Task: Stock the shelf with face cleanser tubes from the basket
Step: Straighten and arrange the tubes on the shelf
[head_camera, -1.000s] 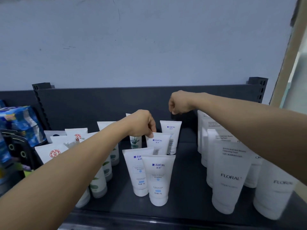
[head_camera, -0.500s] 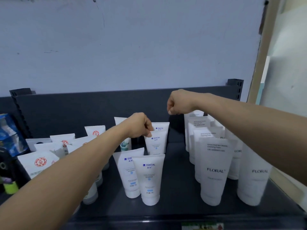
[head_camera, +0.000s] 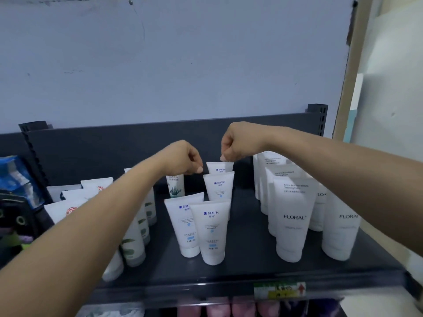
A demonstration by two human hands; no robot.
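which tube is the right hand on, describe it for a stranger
On the dark shelf, find the middle group of four white tubes with blue lettering. It is the rearmost tube, mostly hidden, the only one with the right hand at its top edge.

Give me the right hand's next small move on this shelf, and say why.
Probably release and lift the right hand away. Its fingertips sit at the top edge of the rear Manting tube, which stands upright on the shelf behind the other Manting tubes. Whether they actually pinch it is unclear.
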